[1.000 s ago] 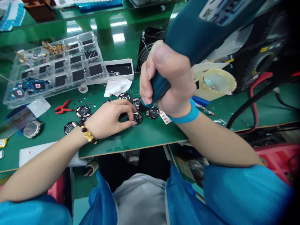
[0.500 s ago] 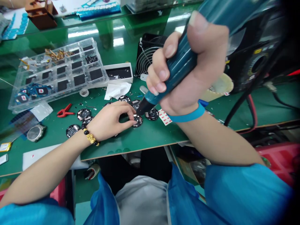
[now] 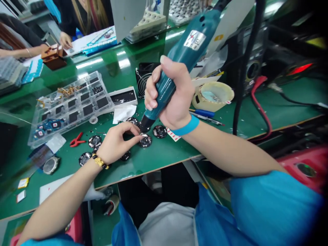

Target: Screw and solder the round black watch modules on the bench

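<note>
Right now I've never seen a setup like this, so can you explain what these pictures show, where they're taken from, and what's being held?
There's no machine here, just a person's two bare hands, filmed by a camera worn on the head that looks forward and down. All the pictures come from that one view, so the arms reach in from the bottom.

The right hand grips a teal electric screwdriver, its black tip pointing down near some parts. The left hand, wearing a gold and black bead bracelet, has its fingertips at a round black circuit module.

The green workbench also holds more modules, a clear plastic compartment tray and a small red clip. Farther back is another person's hand.
</note>
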`<state>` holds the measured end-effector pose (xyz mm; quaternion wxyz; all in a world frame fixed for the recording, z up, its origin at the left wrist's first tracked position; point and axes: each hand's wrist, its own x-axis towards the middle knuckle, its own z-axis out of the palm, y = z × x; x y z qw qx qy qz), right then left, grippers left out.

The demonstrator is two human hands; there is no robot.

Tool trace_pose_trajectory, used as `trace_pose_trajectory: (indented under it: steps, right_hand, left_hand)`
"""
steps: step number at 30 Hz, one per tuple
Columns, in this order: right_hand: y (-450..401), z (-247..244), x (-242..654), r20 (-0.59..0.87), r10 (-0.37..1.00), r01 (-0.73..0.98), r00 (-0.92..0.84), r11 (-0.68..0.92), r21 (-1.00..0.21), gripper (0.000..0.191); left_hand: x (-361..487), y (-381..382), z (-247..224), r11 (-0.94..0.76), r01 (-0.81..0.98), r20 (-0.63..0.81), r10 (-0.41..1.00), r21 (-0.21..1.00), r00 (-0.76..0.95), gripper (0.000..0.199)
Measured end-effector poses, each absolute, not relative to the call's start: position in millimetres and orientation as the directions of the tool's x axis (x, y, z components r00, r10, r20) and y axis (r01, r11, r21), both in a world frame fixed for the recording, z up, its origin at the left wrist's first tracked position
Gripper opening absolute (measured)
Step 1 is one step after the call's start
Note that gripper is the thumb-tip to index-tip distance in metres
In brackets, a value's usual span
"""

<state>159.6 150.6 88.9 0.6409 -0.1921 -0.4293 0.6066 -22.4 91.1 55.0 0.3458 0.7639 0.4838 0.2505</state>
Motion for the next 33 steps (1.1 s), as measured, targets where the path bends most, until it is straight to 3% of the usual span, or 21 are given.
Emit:
trace_pose_trajectory:
  steps: [7, 11, 17, 33]
  right_hand:
    - [157, 92, 162, 0.29, 0.957, -0.607, -0.009, 0.225, -0.762, 0.06]
    - [154, 86, 160, 0.343, 0.925, -0.68, -0.162, 0.148, -0.718, 0.051]
    - [146, 79, 157, 0.419, 0.851, -0.621, -0.316, 0.148, -0.769, 0.052]
    - [138, 73, 151, 0.46, 0.85, -0.65, -0.258, 0.199, -0.733, 0.054]
  left_hand:
    - [-28, 94, 60, -0.327, 0.605, -0.009, 0.875, 0.726, 0.483, 0.021]
    - [-27, 91, 59, -0.363, 0.63, -0.063, 0.833, 0.687, 0.549, 0.02]
    - [-27, 90, 59, -0.394, 0.645, -0.069, 0.818, 0.655, 0.57, 0.02]
    - [-27, 93, 58, -0.384, 0.628, -0.086, 0.806, 0.676, 0.586, 0.018]
